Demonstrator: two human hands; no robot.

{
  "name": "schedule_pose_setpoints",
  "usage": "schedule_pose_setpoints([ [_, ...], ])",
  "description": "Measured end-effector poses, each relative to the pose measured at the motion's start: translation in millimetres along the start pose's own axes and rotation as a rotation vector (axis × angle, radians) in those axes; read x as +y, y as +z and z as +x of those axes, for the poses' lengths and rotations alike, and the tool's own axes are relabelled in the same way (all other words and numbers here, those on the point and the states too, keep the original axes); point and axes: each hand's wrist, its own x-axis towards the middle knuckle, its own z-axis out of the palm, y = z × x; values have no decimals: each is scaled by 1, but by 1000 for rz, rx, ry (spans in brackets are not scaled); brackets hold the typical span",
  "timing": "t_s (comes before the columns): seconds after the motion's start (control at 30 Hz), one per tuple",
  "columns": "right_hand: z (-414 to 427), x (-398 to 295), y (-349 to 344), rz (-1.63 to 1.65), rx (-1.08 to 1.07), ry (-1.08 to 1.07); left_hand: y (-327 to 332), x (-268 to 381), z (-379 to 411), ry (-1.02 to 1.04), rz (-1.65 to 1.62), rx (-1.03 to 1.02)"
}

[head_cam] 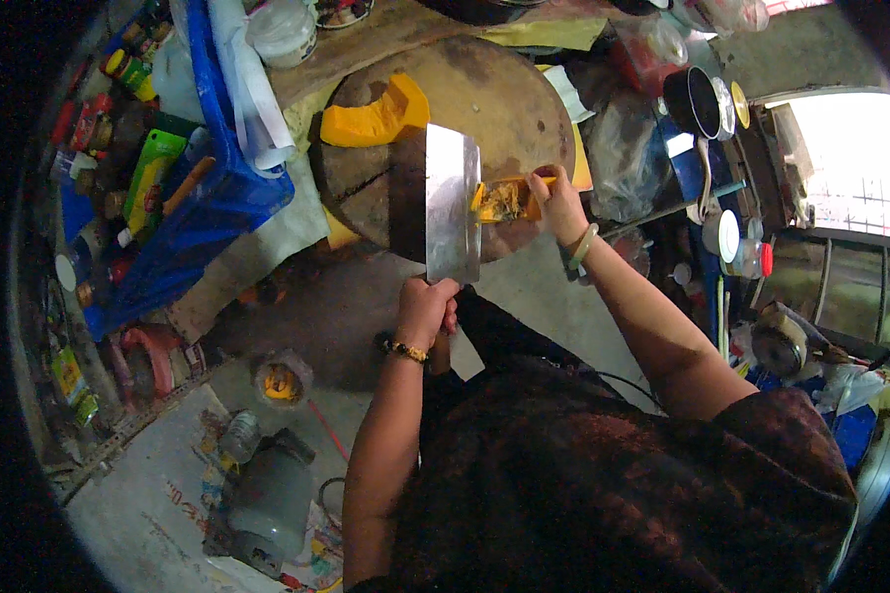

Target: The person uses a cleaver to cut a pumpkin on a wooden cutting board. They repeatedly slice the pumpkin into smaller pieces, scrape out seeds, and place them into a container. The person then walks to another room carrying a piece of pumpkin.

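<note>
My left hand (428, 310) grips the handle of a broad metal cleaver (452, 200), its blade pointing away from me over a round wooden chopping board (504, 96). Just right of the blade, my right hand (560, 204) holds a small piece of pumpkin (505, 201) with stringy pulp facing up. The piece meets the blade's right edge; whether the blade has cut into it I cannot tell. A larger curved pumpkin wedge (378, 115) lies at the board's upper left. The cleaver's handle is mostly hidden in my fist.
Left of the board stands a blue plastic crate (222, 193) with bottles and packets beside it. A lidded white tub (282, 33) is beyond. Pans, including a black frying pan (691, 102), stand at the right. A gas cylinder (270, 500) is low at the left.
</note>
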Motion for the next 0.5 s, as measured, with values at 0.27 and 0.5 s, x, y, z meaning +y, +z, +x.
schedule_pose_setpoints([
  [0.27, -5, 8, 2, 26, 10, 53, 10, -7, -4, 38, -11, 57],
  [0.5, -3, -6, -5, 31, -32, 113, 10, -20, -9, 7, 4, 42],
])
